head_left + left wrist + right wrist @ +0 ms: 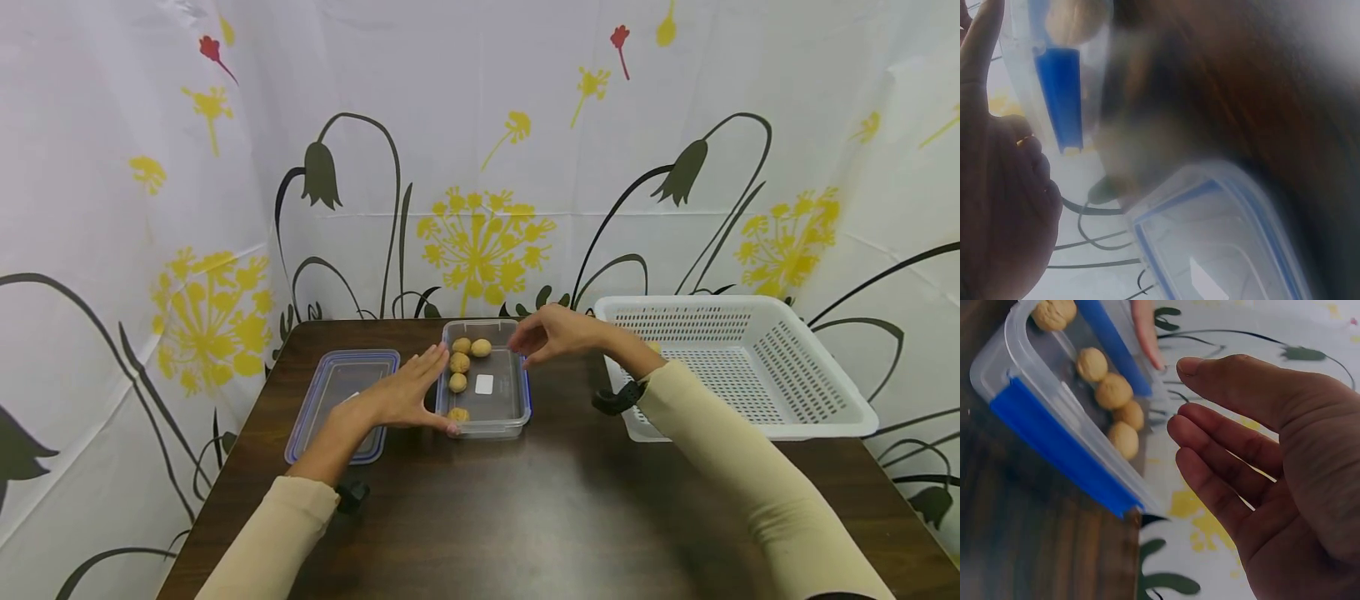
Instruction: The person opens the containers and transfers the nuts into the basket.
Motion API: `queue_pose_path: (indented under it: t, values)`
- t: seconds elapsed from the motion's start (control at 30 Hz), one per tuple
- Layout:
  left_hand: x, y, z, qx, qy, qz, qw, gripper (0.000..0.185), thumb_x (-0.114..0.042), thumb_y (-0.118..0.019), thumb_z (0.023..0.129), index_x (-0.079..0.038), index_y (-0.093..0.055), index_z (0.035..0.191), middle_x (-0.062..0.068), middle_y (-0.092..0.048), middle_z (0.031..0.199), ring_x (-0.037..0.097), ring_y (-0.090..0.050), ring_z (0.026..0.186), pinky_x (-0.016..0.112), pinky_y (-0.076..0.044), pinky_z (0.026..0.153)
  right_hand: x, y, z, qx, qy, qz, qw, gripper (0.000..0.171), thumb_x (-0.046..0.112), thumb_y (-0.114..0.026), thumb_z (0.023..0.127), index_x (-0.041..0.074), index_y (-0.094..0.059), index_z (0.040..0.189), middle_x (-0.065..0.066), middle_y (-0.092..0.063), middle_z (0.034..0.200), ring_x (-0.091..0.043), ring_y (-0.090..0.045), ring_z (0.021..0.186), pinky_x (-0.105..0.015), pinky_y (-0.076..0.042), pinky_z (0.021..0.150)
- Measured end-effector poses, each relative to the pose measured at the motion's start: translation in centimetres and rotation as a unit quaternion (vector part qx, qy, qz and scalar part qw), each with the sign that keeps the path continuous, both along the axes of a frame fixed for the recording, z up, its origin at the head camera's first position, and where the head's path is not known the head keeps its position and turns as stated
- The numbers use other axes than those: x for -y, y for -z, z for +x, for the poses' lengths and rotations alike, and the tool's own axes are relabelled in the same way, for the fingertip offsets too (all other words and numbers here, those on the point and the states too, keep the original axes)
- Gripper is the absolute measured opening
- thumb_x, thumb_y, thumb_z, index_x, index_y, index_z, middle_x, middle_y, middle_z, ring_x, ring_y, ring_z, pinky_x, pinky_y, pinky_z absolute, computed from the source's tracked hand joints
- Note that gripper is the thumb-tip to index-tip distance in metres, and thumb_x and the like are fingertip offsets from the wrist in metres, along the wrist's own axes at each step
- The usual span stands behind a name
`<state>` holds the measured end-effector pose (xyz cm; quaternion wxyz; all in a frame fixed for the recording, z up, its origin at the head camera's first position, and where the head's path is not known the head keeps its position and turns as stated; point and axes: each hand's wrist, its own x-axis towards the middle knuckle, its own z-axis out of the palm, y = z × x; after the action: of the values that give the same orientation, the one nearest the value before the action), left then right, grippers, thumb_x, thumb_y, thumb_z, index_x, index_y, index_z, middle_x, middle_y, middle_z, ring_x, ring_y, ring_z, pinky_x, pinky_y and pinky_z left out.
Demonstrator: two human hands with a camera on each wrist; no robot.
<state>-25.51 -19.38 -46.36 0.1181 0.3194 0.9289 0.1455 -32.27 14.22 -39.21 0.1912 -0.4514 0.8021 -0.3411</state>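
Resting flat against the left wall of the tub (pixel 504 423) at frame centre, the left hand (pixel 408 396) has straight fingers. The right hand (pixel 551 333) hovers over its far right corner, loosely spread, holding nothing. Five walnuts (pixel 459 363) lie inside.

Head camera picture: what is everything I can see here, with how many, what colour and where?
table: one, dark brown wood, fills the foreground
clear box: one, see-through with blue clips, centre of the table
walnuts: five, tan, inside the clear box, mostly along its left side
white label: one, on the floor of the clear box
lid: one, clear with a blue rim, flat on the table left of the box
basket: one, white and perforated, on the right of the table
curtain: white with yellow, red and dark flowers, behind the table
left hand: fingers straight, against the box's left wall
right hand: relaxed, holding nothing, above the box's far right corner
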Motion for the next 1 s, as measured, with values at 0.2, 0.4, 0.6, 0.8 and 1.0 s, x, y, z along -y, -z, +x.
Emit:
queue_pose_path:
  t: [0.2,0.4,0.6,0.8,1.0]
  values:
    - [-0.1,-0.2,0.1,-0.009,0.003,-0.012,0.9999,0.129,-0.066,-0.08,0.085,0.005,-0.01,0.167,0.022,-0.003,0.176,0.038,-0.006,0.164,0.056,-0.01,0.132,2.6,1.2,0.2,-0.009,-0.03,0.022,0.999,0.036,0.002,-0.083,0.089,-0.005,-0.073,0.123,-0.019,-0.076,0.117,-0.033,-0.075,0.107,-0.033,-0.062,0.093]
    - [-0.1,-0.1,0.1,-0.007,0.001,-0.013,0.9999,0.129,-0.065,-0.08,0.085,0.005,-0.01,0.167,0.022,-0.003,0.177,0.039,-0.007,0.163,0.057,-0.012,0.131,5.3,3.1,0.4,0.004,-0.054,0.045,0.998,0.036,0.001,-0.082,0.09,-0.007,-0.073,0.123,-0.022,-0.075,0.116,-0.029,-0.075,0.105,-0.031,-0.061,0.093]
    - [-0.1,0.1,0.0,-0.001,0.005,-0.01,0.9999,0.129,-0.066,-0.08,0.085,0.005,-0.01,0.167,0.023,-0.003,0.176,0.039,-0.007,0.163,0.058,-0.013,0.131,6.9,5.1,0.8,-0.004,-0.061,0.075,0.995,0.037,0.004,-0.085,0.089,-0.008,-0.073,0.122,-0.021,-0.076,0.114,-0.021,-0.076,0.1,-0.023,-0.06,0.089]
    - [-0.1,0.0,0.0,0.001,0.002,-0.005,1.0,0.129,-0.065,-0.081,0.084,0.005,-0.01,0.167,0.022,-0.003,0.177,0.038,-0.006,0.164,0.057,-0.011,0.131,8.0,6.3,1.1,-0.003,-0.065,0.084,0.994,0.037,0.005,-0.085,0.089,-0.008,-0.073,0.121,-0.018,-0.077,0.113,-0.019,-0.076,0.1,-0.021,-0.059,0.089]
    - [0.0,-0.3,0.1,0.003,-0.001,-0.003,1.0,0.13,-0.064,-0.081,0.085,0.005,-0.009,0.167,0.021,-0.002,0.177,0.037,-0.004,0.164,0.057,-0.011,0.131,9.3,7.3,1.1,-0.001,-0.084,0.086,0.993,0.035,0.006,-0.086,0.088,-0.005,-0.075,0.12,-0.013,-0.079,0.11,-0.015,-0.076,0.098,-0.021,-0.059,0.088]
